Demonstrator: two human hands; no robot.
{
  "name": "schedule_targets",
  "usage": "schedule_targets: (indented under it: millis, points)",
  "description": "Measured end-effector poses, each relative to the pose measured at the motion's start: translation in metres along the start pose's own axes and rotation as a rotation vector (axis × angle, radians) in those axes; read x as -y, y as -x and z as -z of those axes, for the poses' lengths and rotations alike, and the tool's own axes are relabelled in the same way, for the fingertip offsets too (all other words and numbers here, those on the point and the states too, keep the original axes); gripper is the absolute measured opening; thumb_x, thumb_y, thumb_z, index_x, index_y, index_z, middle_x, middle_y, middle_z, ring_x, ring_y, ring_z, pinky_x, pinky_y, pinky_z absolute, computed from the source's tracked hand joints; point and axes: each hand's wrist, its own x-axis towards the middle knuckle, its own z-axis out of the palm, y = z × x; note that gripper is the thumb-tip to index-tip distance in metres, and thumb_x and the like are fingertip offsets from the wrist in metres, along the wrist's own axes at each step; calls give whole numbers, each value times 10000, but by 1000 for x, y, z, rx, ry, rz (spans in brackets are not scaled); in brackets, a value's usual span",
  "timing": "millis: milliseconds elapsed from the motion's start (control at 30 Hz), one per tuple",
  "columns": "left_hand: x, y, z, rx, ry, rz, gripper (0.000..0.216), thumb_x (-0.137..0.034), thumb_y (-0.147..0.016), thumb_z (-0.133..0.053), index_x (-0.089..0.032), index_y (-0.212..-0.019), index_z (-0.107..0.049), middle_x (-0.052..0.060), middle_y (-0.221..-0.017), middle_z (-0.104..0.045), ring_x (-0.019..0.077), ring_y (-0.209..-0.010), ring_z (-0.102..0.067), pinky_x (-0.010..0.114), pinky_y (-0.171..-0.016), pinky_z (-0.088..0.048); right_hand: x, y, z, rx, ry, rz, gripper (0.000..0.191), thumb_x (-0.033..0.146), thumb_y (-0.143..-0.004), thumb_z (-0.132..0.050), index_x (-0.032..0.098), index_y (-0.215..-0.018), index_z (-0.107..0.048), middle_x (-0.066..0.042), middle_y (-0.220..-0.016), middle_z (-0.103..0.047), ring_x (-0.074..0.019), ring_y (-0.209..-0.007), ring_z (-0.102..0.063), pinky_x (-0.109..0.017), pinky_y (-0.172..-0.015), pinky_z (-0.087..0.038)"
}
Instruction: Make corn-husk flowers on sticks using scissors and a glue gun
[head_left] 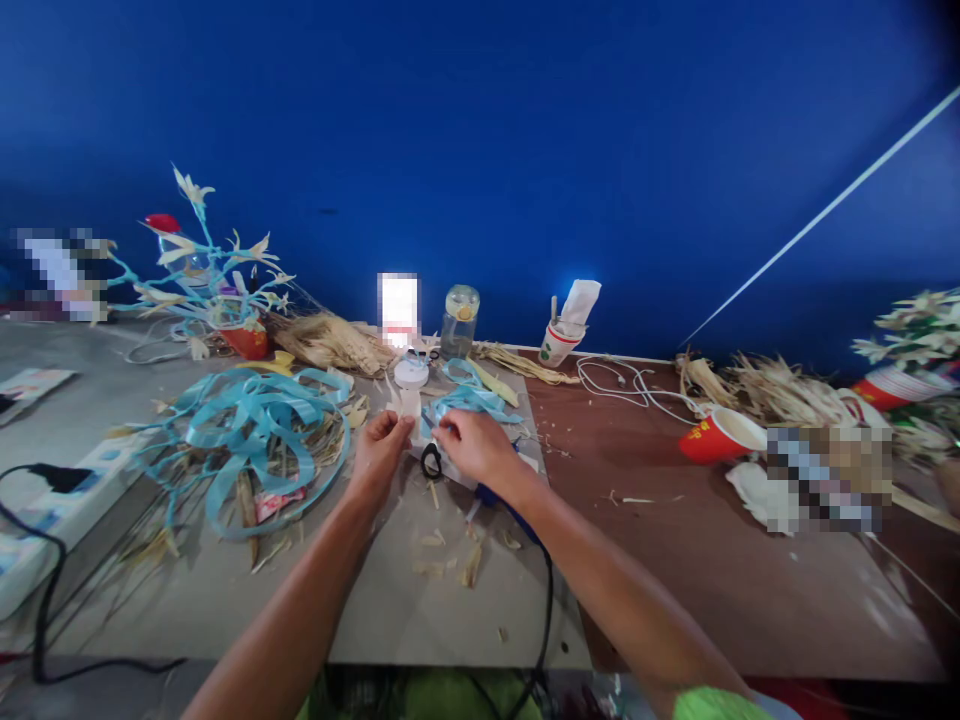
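Both of my hands meet over the grey mat in the middle of the table. My left hand is closed in a pinch on a pale strip of husk. My right hand is closed too, its fingers pressed on a light blue ribbon just right of the strip. A black scissor handle lies between the two hands. Dry husk scraps are scattered on the mat below them.
A loose pile of blue ribbon lies at the left, behind it a blue-stemmed husk flower arrangement. A glass jar, a paper cup, white cable, a tipped red cup and husk heaps stand behind and right.
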Motion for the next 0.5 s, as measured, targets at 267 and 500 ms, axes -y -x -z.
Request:
schedule_targets:
  millis: [267,500]
  points:
    - [3,0,0,5,22,2,291,-361,-650,-694,-168,-562,-495,-56,-530,-447,66,-473,-401,199,-491,-346,15,18,-18,168,382,8,336,327,-820,-539,91,-1051,-603,-211,-940,-684,-306,-898,-652,-348,-695,-463]
    - [4,-1,1,28,0,-28,275,-356,-687,-670,-163,-578,-507,-45,-553,-472,70,-494,-410,200,-501,-353,9,13,-13,197,369,17,300,273,-812,-512,117,-1062,-570,-182,-953,-694,-291,-887,-667,-332,-671,-477]
